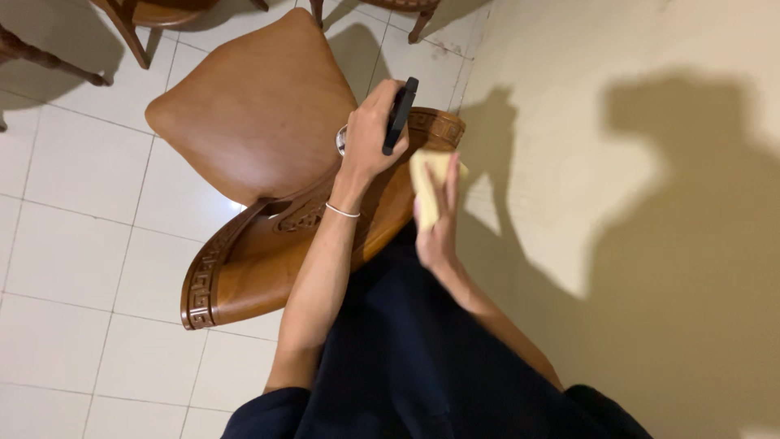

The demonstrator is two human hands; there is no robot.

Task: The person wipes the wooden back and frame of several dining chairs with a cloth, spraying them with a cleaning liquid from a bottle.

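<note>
Our left hand point(370, 134) clenches a black spray bottle point(398, 114), right hand point(437, 219) presses a yellow cloth point(429, 175) on the carved wooden chair point(260, 122); overspray could slick the tiles.

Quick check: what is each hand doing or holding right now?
Left hand: closed around a black spray bottle above the wooden chair.
Right hand: pressing a yellow cloth against the chair's backrest.

Right hand point(439, 223) blurred; other chairs point(138, 20) cut off by top edge.
</note>
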